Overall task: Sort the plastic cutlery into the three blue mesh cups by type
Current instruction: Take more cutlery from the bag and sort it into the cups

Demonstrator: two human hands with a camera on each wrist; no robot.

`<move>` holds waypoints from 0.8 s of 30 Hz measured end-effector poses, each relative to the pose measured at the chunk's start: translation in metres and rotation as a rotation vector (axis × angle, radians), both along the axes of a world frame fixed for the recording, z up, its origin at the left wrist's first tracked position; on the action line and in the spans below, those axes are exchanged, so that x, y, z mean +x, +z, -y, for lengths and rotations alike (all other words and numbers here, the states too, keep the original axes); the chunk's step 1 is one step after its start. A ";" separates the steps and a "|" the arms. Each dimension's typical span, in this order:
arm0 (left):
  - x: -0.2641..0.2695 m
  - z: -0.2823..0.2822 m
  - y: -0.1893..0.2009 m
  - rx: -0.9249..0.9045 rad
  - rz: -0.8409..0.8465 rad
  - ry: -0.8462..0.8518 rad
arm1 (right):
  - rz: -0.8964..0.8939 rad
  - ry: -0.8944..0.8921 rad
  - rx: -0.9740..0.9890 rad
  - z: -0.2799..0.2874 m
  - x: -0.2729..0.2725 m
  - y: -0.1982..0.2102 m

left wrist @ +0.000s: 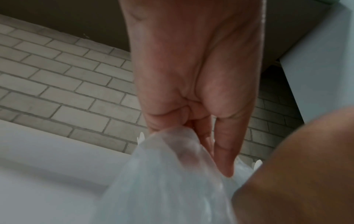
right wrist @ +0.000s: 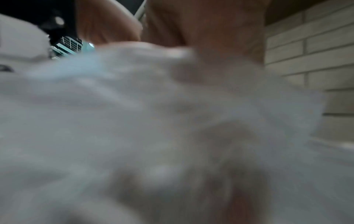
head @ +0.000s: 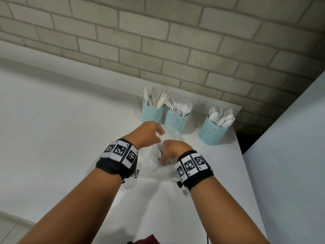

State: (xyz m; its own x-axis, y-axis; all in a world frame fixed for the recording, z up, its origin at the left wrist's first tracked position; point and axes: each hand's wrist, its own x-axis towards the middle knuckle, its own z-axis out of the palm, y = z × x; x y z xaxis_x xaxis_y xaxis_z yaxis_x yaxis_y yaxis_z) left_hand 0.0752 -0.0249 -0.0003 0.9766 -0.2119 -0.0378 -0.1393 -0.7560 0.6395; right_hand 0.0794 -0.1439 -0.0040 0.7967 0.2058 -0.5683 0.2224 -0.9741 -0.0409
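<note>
Three blue mesh cups stand near the wall: one with knives (head: 152, 112), one with forks (head: 176, 120), one with spoons (head: 213, 132). In front of them lies a clear plastic bag (head: 154, 166) with white cutlery (head: 149, 164) showing through it. My left hand (head: 159, 136) pinches the bag's upper edge and holds it up; the left wrist view shows the fingers (left wrist: 224, 151) curled on the plastic bag (left wrist: 166, 174). My right hand (head: 168, 155) reaches down into the bag's mouth. Its fingers are hidden by the plastic, and the right wrist view is a blur of the plastic bag (right wrist: 134, 121).
The white counter (head: 61, 120) runs along a pale brick wall (head: 175, 41). Its right edge (head: 246, 164) drops off beside a white panel (head: 290, 155), close to the spoon cup. A dark red garment (head: 146, 240) shows at the bottom.
</note>
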 end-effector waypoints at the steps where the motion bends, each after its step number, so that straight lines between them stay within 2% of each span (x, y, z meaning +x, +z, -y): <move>1: 0.000 0.000 0.000 -0.002 0.003 0.000 | 0.025 -0.010 0.007 -0.001 -0.003 -0.006; 4: -0.001 0.001 0.001 -0.025 0.005 0.009 | 0.131 0.017 0.057 -0.002 -0.008 -0.013; 9: -0.003 0.005 0.003 -0.036 0.011 -0.010 | 0.151 -0.033 0.090 -0.007 -0.005 -0.028; 18: -0.003 0.009 0.003 -0.043 -0.004 -0.028 | 0.243 0.015 0.029 -0.019 -0.004 -0.050; 24: -0.003 0.008 0.002 -0.032 0.012 -0.041 | 0.273 0.018 0.057 -0.019 -0.004 -0.047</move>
